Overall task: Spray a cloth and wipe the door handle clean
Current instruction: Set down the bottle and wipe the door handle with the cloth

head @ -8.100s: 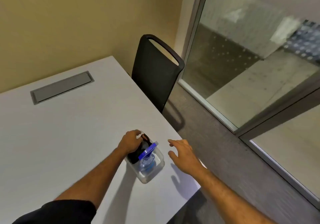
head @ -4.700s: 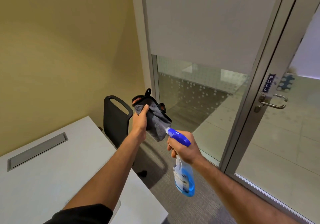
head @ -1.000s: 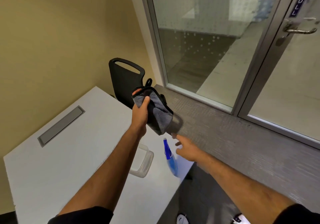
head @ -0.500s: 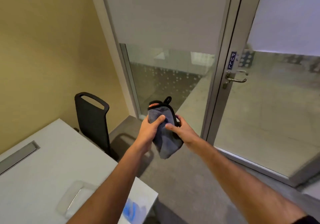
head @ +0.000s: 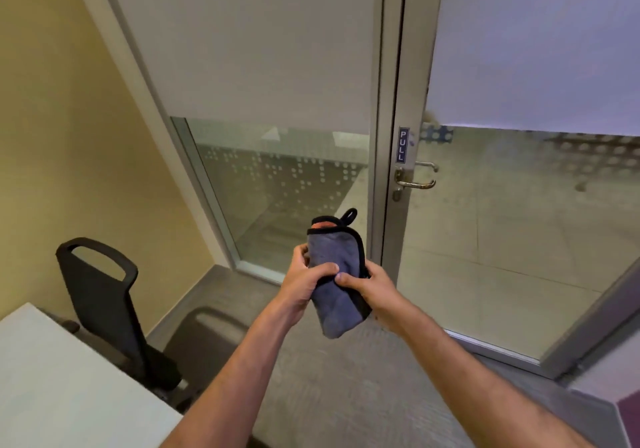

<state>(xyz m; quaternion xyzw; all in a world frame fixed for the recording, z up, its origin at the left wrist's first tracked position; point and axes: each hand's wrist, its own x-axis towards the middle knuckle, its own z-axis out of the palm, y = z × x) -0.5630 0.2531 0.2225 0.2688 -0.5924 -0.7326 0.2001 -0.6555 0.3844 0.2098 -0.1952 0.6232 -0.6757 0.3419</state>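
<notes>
Gripping a folded grey microfibre cloth [head: 335, 274] from both sides, the two hands hold it up at chest level in mid-air, in front of the glass door. The left hand [head: 304, 279] wraps the cloth's left edge, thumb pressed across its front face; the right hand [head: 369, 286] clasps the right edge, its thumb tip meeting the left thumb near the cloth's middle. The cloth stands roughly upright, bound in black trim, with a small black hanging loop [head: 349, 215] at its top and a sliver of orange showing in the top fold. Its lower end hangs free below both hands.

Beyond the cloth, up and to the right, the metal lever door handle [head: 415, 183] sits on the door's grey frame, well apart from the cloth and untouched. A second curved handle shows through the glass just above it. A blue PULL sign [head: 402, 144] is fixed vertically on the frame above the handle, and a keyhole sits just below it. The door and the fixed panel to its left are frosted on top and clear below, with a dotted pattern on the lower glass.

To the left, a black chair [head: 104, 302] with a cut-out grip in its backrest stands against the yellow wall [head: 62, 136], beside the corner of a white table [head: 59, 388]. Grey carpet [head: 329, 388] covers the floor under both forearms.
</notes>
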